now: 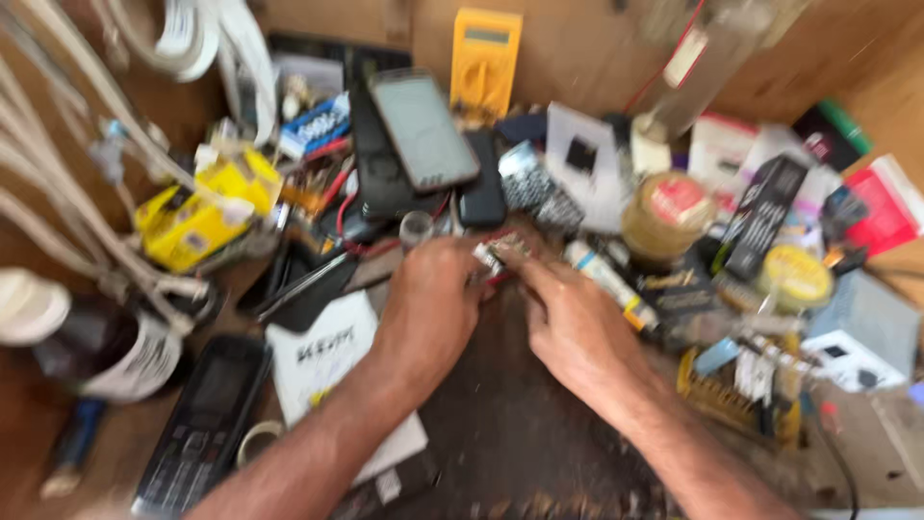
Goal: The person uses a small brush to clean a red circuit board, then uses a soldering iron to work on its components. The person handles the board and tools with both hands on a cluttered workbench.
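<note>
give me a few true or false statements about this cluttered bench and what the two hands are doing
1. Both hands, left hand and right hand, meet at a small part in the middle of the bench. True.
2. The yellow multimeter lies in front of the wrists, nearest the camera. False: it stands at the far edge, against the back wall.
3. A dark keypad phone lies on the left, near the left forearm. True.
4. The smartphone is held in the right hand. False: it lies apart, beyond the hands, screen up.
5. A round jar with a red lid sits to the right of the hands. True.
</note>
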